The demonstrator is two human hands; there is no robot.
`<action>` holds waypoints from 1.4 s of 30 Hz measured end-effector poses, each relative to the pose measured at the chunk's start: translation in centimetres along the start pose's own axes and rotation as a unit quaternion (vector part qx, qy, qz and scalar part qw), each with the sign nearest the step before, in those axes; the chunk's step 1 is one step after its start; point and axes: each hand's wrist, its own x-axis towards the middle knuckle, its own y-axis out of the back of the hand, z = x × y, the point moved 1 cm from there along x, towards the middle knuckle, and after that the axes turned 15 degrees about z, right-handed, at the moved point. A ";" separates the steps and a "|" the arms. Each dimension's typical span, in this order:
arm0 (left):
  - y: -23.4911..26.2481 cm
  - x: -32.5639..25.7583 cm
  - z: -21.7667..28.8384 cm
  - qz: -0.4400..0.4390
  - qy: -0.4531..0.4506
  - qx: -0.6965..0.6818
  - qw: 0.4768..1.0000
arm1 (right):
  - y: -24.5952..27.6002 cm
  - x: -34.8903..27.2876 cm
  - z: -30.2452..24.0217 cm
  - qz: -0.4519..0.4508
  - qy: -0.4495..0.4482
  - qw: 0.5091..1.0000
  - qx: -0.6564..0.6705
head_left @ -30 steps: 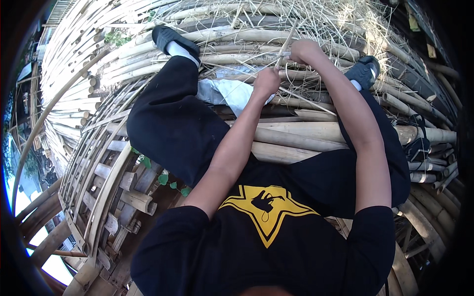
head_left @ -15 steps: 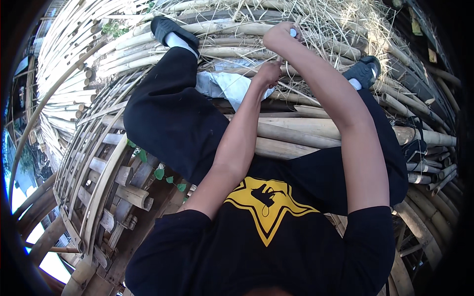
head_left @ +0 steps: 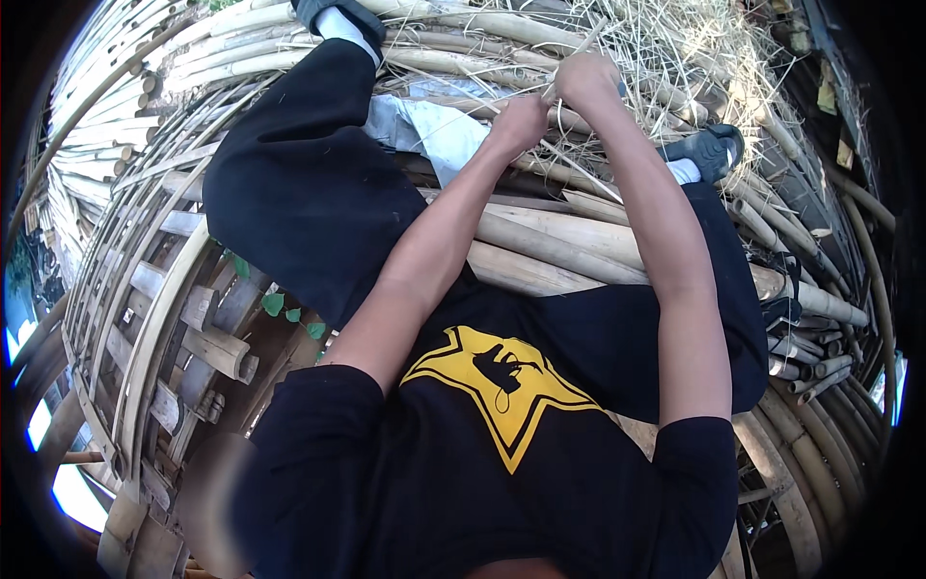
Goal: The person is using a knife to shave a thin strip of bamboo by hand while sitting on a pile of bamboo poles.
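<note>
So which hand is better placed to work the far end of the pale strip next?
Probably the right: the right hand is closed farther up the pale strip, just short of its far end, while the left hand is lower down, nearer the body.

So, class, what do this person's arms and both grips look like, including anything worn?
The left arm and right arm are bare below short, plain black sleeves, which end above the elbows. The left grip and right grip are hands without gloves. No watch or bracelet shows; rings are too small to tell.
</note>
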 end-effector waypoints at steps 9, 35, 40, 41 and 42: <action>-0.1 0.4 0.0 -0.042 0.016 -0.040 0.998 | -2.7 -1.4 1.6 0.076 -0.005 0.996 0.037; 0.7 2.2 0.2 -0.016 0.025 -0.013 0.999 | -6.9 -2.8 1.7 0.178 -0.178 0.920 0.300; 0.3 0.9 -0.2 0.015 0.022 -0.001 1.000 | -6.2 -2.4 3.2 0.124 -0.075 0.970 0.193; 0.9 1.2 0.6 0.006 0.021 0.021 1.000 | -5.5 -2.3 3.7 0.137 -0.042 0.974 0.177; 0.7 1.1 0.7 0.005 0.015 0.021 1.000 | -5.0 -2.2 4.0 0.151 -0.008 0.976 0.160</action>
